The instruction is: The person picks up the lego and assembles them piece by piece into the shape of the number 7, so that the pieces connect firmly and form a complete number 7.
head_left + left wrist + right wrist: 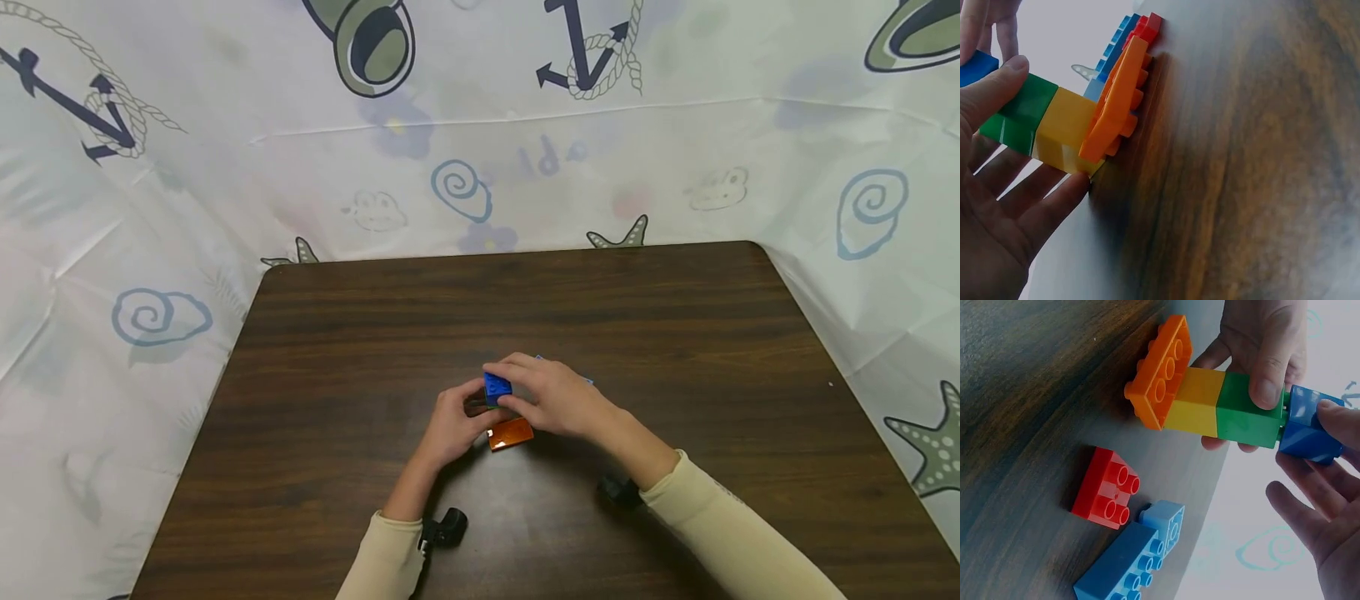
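Near the middle of the table, a short tower of toy building bricks stands between both hands. Its yellow brick (1194, 400) is at the bottom, with a green brick (1241, 415) above it. My left hand (450, 425) grips the green brick, thumb on one side and fingers behind the tower. The right hand (558, 398) pinches a blue brick (1310, 422) at the top, where a narrow gap with green studs shows beneath it. Beside the tower's base lies an orange brick (1160, 372), its hollow side turned toward the yellow one.
A red brick (1100, 487), a long blue brick (1122, 559) and a light blue brick (1169, 519) lie on the brown table (337, 350), close to the tower. A printed white cloth (300, 183) hangs behind the table and at its sides.
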Tool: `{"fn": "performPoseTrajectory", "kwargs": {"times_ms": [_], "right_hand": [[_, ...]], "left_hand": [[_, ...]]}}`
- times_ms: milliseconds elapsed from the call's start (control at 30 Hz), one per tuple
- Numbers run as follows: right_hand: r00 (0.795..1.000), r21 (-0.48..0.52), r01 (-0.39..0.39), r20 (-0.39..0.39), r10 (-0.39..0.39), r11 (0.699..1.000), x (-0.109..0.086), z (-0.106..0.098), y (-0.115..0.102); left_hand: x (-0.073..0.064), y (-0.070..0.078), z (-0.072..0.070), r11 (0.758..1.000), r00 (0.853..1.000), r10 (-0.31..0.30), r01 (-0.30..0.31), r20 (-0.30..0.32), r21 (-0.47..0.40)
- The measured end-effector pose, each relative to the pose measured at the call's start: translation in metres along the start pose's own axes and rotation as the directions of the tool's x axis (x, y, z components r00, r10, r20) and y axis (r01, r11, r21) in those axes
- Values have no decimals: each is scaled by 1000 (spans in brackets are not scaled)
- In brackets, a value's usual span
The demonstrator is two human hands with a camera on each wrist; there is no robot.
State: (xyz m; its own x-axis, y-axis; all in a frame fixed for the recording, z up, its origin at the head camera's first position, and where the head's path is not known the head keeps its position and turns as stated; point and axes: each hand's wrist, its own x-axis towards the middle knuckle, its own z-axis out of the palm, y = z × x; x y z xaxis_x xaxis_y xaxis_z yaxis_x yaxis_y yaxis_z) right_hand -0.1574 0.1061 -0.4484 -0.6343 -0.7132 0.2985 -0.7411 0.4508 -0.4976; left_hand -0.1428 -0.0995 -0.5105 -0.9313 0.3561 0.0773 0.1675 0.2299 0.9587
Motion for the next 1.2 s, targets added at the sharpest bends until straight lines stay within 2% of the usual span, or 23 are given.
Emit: {"fn": "performPoseTrajectory", "kwargs": {"times_ms": [167,300,533,700,867,1033,1200], "right_hand": [[1000,-61,20,-16,-21,998,-1,0,-2],[999,-122,23,-28,-27,992,-1,-1,-3],[1000,-187,17,-15,-20,982,1,-5,-8],[999,-250,36,-4,-38,968,4,-6,-10],[999,-256,29,-7,-32,966,3,-6,-10],[999,-225,33,-7,-36,974,2,-4,-6],[1000,-157,0,8,2,988,-2,-1,-2]], "left_hand": [[-3,23,-4,1000,1000,11,-11,20,12],[-3,24,-4,999,1000,27,-27,16,24],[6,-15,-3,999,999,40,-40,19,34],[5,-14,-5,996,998,61,-63,22,65],[6,-13,-6,997,998,57,-59,38,55],[8,-11,-5,998,998,44,-46,40,51],[8,-9,-4,998,997,29,-33,68,54]]}}
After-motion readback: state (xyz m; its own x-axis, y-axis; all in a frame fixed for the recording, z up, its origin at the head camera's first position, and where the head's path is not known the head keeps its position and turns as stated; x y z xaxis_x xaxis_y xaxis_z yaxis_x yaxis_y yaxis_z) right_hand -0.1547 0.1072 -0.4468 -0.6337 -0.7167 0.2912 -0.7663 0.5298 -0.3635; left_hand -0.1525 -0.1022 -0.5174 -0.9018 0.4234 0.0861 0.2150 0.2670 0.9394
